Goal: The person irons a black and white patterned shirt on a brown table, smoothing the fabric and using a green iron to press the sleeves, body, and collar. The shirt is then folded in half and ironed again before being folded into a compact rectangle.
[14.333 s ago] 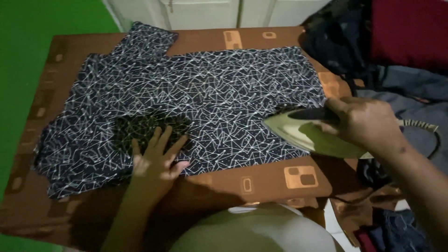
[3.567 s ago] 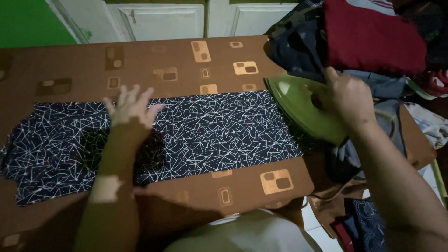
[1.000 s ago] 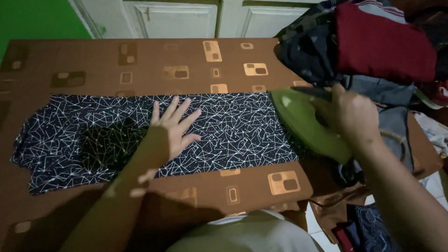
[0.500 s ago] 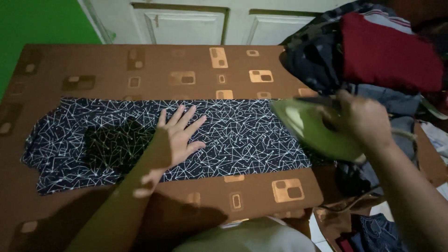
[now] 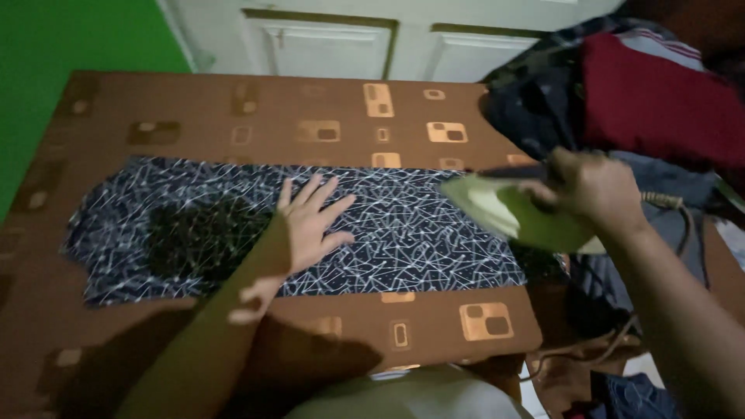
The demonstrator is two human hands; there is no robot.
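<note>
A dark blue garment [image 5: 403,233] with a white web pattern lies folded in a long strip on the brown cloth-covered table [image 5: 272,116]. My left hand [image 5: 310,221] presses flat on the middle of the garment, fingers spread. My right hand [image 5: 586,186] grips the dark handle of a green iron [image 5: 520,217]. The iron sits tilted at the garment's right end, with its pointed tip toward the left.
A pile of clothes, with a dark red piece [image 5: 660,101] on top, fills the right side behind the iron. The iron's braided cord [image 5: 667,202] runs off to the right. White cabinet doors [image 5: 326,46] and a green wall [image 5: 77,35] stand beyond the table.
The iron has come down from beside the clothes pile onto the garment's right end and shifted slightly left. My left hand stays flat on the cloth, a little further right than one second ago.
</note>
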